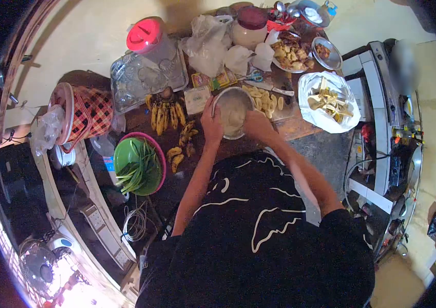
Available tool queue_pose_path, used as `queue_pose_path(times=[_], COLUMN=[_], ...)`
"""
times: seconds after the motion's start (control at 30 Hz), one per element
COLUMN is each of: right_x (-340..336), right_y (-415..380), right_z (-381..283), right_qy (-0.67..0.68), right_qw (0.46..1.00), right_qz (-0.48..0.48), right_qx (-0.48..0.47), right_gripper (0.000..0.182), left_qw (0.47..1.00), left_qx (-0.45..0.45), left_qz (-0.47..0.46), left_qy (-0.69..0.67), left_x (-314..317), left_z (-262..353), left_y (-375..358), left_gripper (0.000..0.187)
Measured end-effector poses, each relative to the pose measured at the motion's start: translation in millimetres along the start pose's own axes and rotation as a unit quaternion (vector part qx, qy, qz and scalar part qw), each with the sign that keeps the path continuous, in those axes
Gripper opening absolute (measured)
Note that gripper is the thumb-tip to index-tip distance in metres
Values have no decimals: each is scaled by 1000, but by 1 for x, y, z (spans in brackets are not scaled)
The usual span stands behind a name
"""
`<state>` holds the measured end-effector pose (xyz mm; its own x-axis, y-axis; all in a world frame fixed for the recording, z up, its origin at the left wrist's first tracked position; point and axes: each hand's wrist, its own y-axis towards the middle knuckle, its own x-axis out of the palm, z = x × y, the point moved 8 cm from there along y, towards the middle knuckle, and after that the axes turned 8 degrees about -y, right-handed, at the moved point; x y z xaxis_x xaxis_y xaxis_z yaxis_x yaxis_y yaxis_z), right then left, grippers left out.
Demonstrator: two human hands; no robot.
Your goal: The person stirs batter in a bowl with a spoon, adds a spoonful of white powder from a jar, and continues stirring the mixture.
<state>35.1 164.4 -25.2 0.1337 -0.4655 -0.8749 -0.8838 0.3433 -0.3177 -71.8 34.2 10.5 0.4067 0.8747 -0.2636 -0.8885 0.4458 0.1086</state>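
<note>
A metal bowl of pale, creamy batter stands near the front edge of the wooden table. At its left side my left hand is closed on the rim. My right hand is closed at the bowl's right edge; what it grips, if anything, is hidden. Just right of the bowl lie peeled, sliced bananas and a knife. To the left are a pale block-shaped pack and a bunch of ripe bananas, with more bananas nearer me.
A green basin with leafy greens is on the left, below a checked container. Behind stand a tray of glasses, a pink-lidded jug and a big jar. A plate of fried pieces and a white-lined bowl of peels are right.
</note>
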Motion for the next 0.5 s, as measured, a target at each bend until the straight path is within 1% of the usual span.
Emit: queue_pose_path(times=[0.07, 0.1, 0.17, 0.27, 0.37, 0.47, 0.5], right_x=[-13, -15, -13, -11, -7, -26, -21], right_y=[1, 3, 4, -7, 9, -9, -6], right_z=[-14, -5, 7, -20, -5, -14, -17], right_qy=[70, 27, -58, -38, 43, -72, -36], right_qw=[994, 999, 994, 993, 995, 995, 999], right_qz=[-63, -17, 71, 76, 86, 52, 16], right_qx=[-49, -8, 67, -78, -29, 40, -2], right_gripper=[23, 22, 21, 21, 20, 21, 20], left_qw=[1000, 1000, 999, 998, 998, 996, 996], left_qx=[-12, -14, -21, -58, -51, -85, -86], left_qz=[-6, -10, -11, -1, 0, -7, -5], left_qy=[17, 3, -22, -33, -37, -40, -31], left_x=[1, 3, 0, -3, -2, -5, -6], left_z=[-2, -1, -1, -24, -11, -12, -16], left_y=[-3, -2, -3, -3, -4, -6, -6], left_gripper=[33, 34, 34, 35, 35, 35, 36])
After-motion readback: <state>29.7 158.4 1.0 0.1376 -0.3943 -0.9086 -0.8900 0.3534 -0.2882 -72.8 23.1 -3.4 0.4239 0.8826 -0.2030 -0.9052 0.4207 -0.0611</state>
